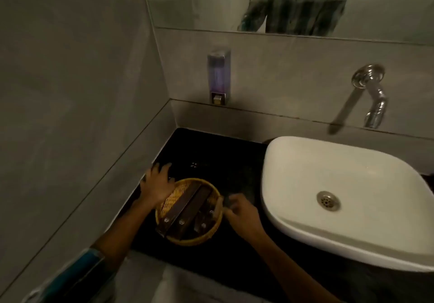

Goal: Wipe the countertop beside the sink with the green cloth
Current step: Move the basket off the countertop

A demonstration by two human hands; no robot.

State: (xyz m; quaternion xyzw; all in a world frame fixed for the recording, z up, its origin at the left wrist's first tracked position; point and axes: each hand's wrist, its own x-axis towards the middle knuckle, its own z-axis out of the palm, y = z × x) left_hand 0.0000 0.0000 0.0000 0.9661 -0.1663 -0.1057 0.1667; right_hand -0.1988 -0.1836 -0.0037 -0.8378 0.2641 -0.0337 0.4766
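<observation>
We are risking tipping the yellow basket off the black bench's front edge, our left hand spreading open fingers against its rim while our right hand is pinching a dark bundle, possibly the green cloth, beside it.

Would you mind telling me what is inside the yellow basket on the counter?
The basket holds several dark, flat packets lying side by side over its woven bottom. Whatever lies beneath them is covered, and the picture is too dim to read any labels.
</observation>
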